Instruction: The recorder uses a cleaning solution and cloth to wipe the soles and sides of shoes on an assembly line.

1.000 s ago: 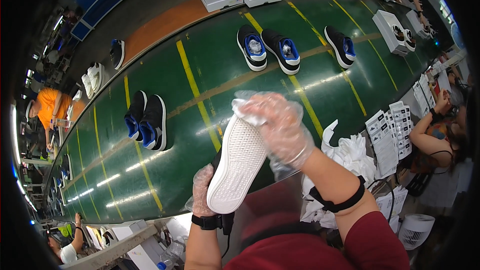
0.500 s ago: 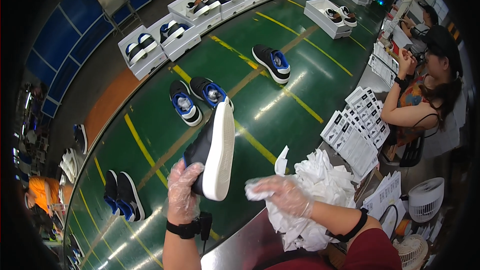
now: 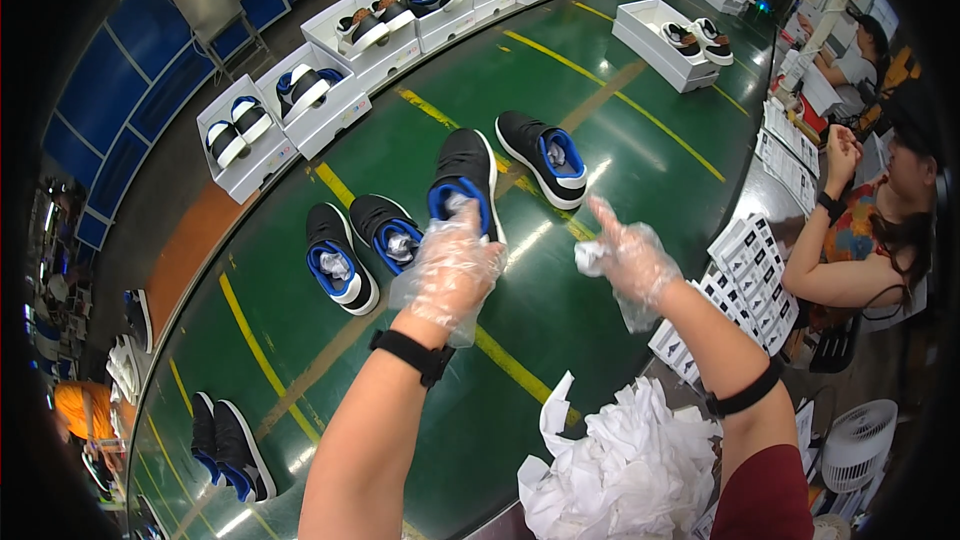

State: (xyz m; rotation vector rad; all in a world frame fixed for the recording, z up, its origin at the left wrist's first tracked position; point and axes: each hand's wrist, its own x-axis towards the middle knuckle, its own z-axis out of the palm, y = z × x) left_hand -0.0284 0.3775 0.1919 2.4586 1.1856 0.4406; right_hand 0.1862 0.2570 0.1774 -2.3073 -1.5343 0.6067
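My left hand [image 3: 452,275], in a clear plastic glove, is closed on the heel of a black sneaker [image 3: 466,162] with a blue lining and white sole. The sneaker is upright at the belt, its toe pointing away; my fingers hide its heel. To its right is a matching sneaker [image 3: 545,162] with white stuffing inside. My right hand [image 3: 640,265], gloved too, is near that sneaker's heel, pinching a crumpled white cloth [image 3: 590,258] with its index finger stretched forward. Left of my left hand rest two more black sneakers, one [image 3: 335,265] beside the other [image 3: 385,230].
A heap of white cloths [image 3: 625,460] lies in front of me. Open white boxes with shoes [image 3: 330,115] line the belt's far left edge. Another shoe box [image 3: 665,50] stands far right. Printed sheets [image 3: 745,270] lie at the right, near a seated person [image 3: 860,230].
My left hand has moved forward and set the raised sneaker upright, sole down, among the others. My right hand has moved forward and right with the cloth, away from the heap.
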